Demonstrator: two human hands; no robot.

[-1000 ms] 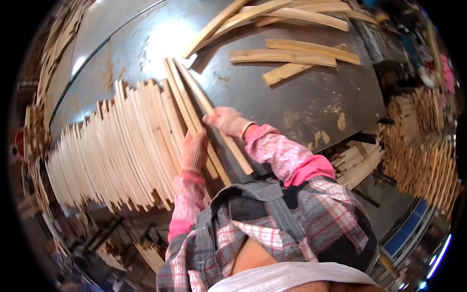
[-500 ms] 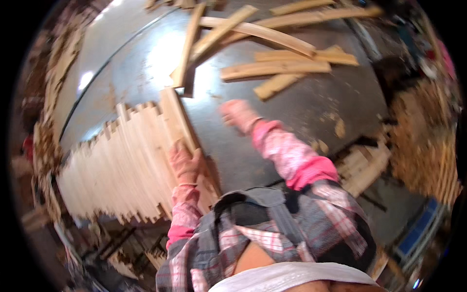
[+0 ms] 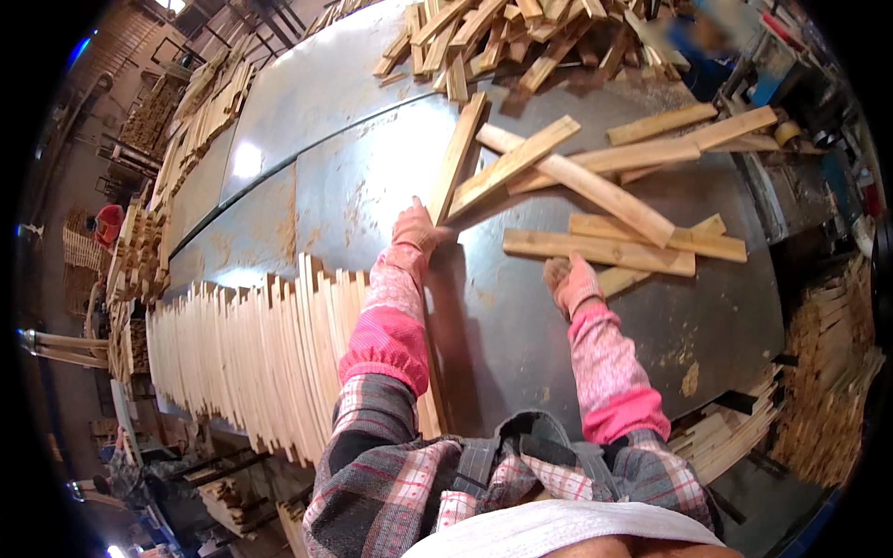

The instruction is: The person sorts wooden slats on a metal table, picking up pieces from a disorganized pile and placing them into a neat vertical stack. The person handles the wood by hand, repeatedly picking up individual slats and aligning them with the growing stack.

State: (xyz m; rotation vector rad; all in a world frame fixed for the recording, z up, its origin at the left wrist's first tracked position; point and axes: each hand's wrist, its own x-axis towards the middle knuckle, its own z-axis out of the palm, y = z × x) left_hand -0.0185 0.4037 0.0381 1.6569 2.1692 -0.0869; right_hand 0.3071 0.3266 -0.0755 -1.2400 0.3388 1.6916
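Observation:
My left hand point(image 3: 416, 230), in a pink glove, reaches to the near end of a wooden strip point(image 3: 456, 160). Its fingers stretch forward and its thumb stands apart, beside the strip's end. My right hand point(image 3: 572, 285), gloved too, is at the near edge of a short wooden plank point(image 3: 600, 251). Its fingers are loosely bent and partly apart, with no firm grip visible. Under and behind that plank lie another plank point(image 3: 721, 245) and a crossing piece point(image 3: 621, 279). A row of pale strips point(image 3: 242, 353) lies side by side at the left, partly hidden by my left arm.
More loose boards point(image 3: 609, 200) cross each other beyond my hands on the metal table point(image 3: 502, 363). A big heap of wood pieces point(image 3: 521, 37) sits at the far edge. Stacked wood point(image 3: 828, 372) stands at the right, and machinery point(image 3: 791, 93) at the far right.
My left hand has left the row of pale strips and moved forward to the loose strip's end. My right hand has moved to the plank's edge. The view has shifted, showing the far heap.

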